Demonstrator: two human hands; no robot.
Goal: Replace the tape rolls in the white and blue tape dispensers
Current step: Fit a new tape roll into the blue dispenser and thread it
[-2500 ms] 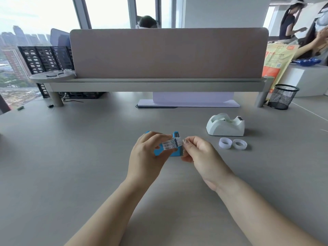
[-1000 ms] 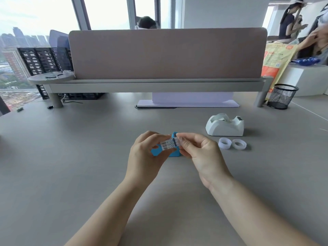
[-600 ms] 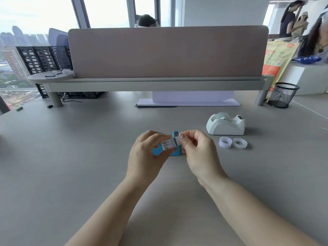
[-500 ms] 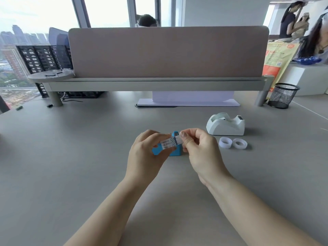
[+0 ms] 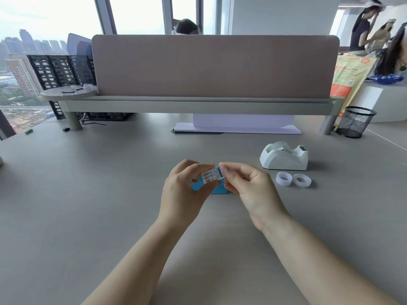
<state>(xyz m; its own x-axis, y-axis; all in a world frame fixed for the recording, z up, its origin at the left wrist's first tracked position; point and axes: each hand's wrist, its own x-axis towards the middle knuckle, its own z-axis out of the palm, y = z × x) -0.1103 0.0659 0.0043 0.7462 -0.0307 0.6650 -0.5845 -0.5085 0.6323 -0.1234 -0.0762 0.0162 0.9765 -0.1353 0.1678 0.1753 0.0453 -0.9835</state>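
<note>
Above the blue dispenser [image 5: 217, 190], both hands' fingers [image 5: 229, 172] pinch a tape roll [image 5: 212, 176]; label print unreadable.

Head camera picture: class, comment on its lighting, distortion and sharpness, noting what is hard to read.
Head view: daylight from the windows behind the desk blows out the sky; the wide lens bends the divider panel and desk edges; the label pinched between left hand and right hand has print too small to read; shadows under the white dispenser are soft.
</note>
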